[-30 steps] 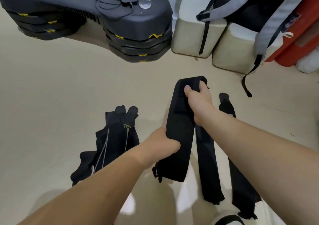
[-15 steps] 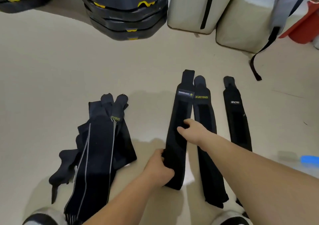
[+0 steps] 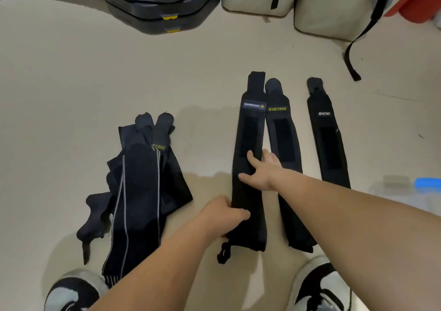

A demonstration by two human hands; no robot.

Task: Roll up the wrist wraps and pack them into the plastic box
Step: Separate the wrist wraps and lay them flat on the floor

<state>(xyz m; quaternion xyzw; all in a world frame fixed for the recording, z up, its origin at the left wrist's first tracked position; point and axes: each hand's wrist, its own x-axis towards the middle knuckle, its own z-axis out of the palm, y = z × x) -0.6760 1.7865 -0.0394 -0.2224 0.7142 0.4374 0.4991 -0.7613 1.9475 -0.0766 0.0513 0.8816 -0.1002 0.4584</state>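
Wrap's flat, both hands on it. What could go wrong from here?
1. The held wrist wrap, gripped by the left hand and pressed by the right hand, lies against the XUEYING wrist wrap; their exposed fastener patches might snag while rolling.
2. Its thumb loop trails loose at the near end and could skew the roll.

the leftmost flat wrap (image 3: pixel 249 139) is showing black with a white-lettered label, and the middle wrap (image 3: pixel 282 134) is carrying yellow-green lettering. the piled wraps (image 3: pixel 138 191) are showing black with thin grey stripes.
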